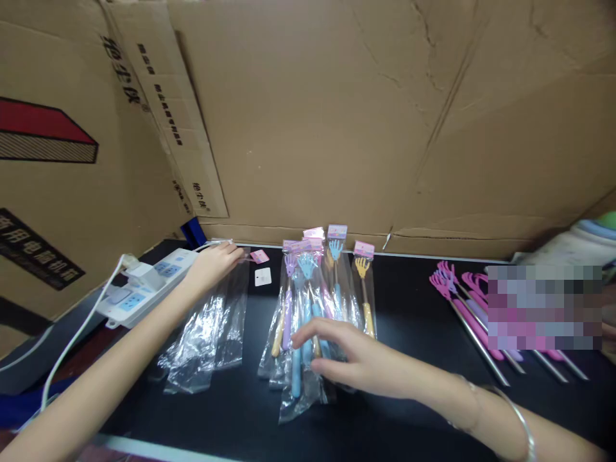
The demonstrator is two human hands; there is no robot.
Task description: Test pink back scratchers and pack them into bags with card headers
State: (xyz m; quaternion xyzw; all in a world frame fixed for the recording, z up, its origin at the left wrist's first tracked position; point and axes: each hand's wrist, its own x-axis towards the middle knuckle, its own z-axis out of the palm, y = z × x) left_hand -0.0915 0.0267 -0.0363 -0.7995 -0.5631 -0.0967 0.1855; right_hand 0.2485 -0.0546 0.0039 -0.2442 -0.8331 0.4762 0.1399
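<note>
My left hand point(220, 258) rests at the top end of a pile of clear plastic bags point(212, 333), its fingers together and bent on a bag's upper edge; the fingertips are partly hidden. Close beside them lie a small pink card point(260, 256) and a white card point(262, 276). My right hand point(349, 356) hovers over the lower part of several bagged back scratchers point(296, 359), with thumb and fingers apart and nothing held. These scratchers have blue, purple and yellow hand-shaped heads and pink header cards. One with a yellow head point(363, 268) lies at the group's right.
Unbagged pink and purple back scratchers point(474, 314) with metal rods lie at the right, partly blurred. A white power strip point(149, 285) with a cable is at the left. Cardboard walls point(312, 128) stand behind and left of the black table point(404, 321).
</note>
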